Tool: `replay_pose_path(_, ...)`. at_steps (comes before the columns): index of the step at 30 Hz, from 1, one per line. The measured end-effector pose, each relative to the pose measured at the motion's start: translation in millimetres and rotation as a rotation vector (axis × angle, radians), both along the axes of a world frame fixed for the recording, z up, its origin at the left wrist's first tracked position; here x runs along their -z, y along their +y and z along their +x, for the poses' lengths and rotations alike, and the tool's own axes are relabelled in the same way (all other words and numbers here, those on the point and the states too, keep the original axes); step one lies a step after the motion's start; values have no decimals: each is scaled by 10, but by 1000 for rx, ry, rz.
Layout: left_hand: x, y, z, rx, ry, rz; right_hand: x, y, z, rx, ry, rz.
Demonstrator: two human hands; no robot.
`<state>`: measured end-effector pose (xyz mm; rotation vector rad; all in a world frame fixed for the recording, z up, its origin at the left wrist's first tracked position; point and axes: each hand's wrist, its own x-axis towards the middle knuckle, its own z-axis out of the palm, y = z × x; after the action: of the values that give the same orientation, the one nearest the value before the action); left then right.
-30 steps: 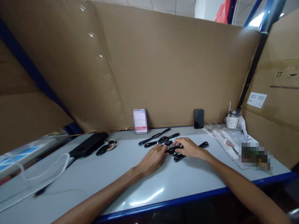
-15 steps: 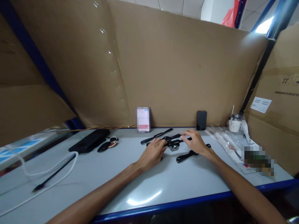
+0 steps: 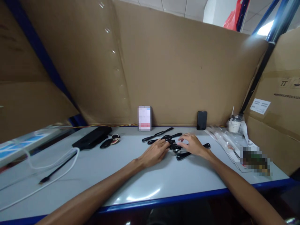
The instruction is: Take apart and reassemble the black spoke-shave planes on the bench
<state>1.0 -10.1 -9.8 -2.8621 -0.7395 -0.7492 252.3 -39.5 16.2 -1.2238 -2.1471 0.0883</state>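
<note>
My left hand [image 3: 156, 151] is closed around the near end of a black spokeshave [image 3: 174, 148], whose middle with a shiny metal part shows between my hands. To its right my right hand [image 3: 192, 143] hovers by the same tool with thumb and forefinger apart; whether its hidden fingertips touch the tool is unclear. Just behind lies another black spokeshave [image 3: 167, 137], partly covered by my left hand. A further spokeshave [image 3: 158, 134] lies farther back. Below my right hand, one more spokeshave [image 3: 184, 155] is partly hidden by that hand.
A phone with a lit screen [image 3: 144, 118] and a dark phone [image 3: 202, 120] lean on the cardboard wall [image 3: 178, 68]. On the left are a black case [image 3: 92, 137], a dark oval object [image 3: 106, 143] and a white cable [image 3: 76, 159]. Plastic packages [image 3: 225, 143] and a cup [image 3: 234, 125] stand right.
My right hand has shifted slightly down over the right side of the spokeshave. The tool's metal middle has turned or tilted a little. The view has moved slightly.
</note>
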Motion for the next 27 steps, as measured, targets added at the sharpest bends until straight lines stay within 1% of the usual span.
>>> replay_pose_path(3,-29,-40,37,19,16,33,19,-46,-82,-68,-16,-55)
replay_pose_path(7,-51,-38,17,-1,11,59,11,-75,-100,-67,2,-62)
replay_pose_path(9,-55,-23,0,-25,-4,62,-13,-99,-104,-27,37,-1)
replay_pose_path(11,-53,-4,-13,-55,-24,58,-42,-131,-120,7,86,108)
replay_pose_path(13,-43,16,-19,-81,-41,51,-59,-163,-149,-4,113,200)
replay_pose_path(14,-36,24,-20,-91,-48,47,-60,-178,-167,-26,108,221)
replay_pose_path(18,-8,40,-14,-113,-57,32,-18,-218,-233,-111,-6,180)
replay_pose_path(20,-3,38,-12,-122,-59,26,1,-222,-238,-130,-71,146)
replay_pose_path(22,-5,34,-12,-131,-63,22,6,-214,-220,-100,-111,142)
replay_pose_path(25,-11,35,-15,-143,-74,18,0,-193,-184,-4,-117,167)
replay_pose_path(27,-11,39,-16,-150,-80,16,7,-185,-179,12,-103,165)
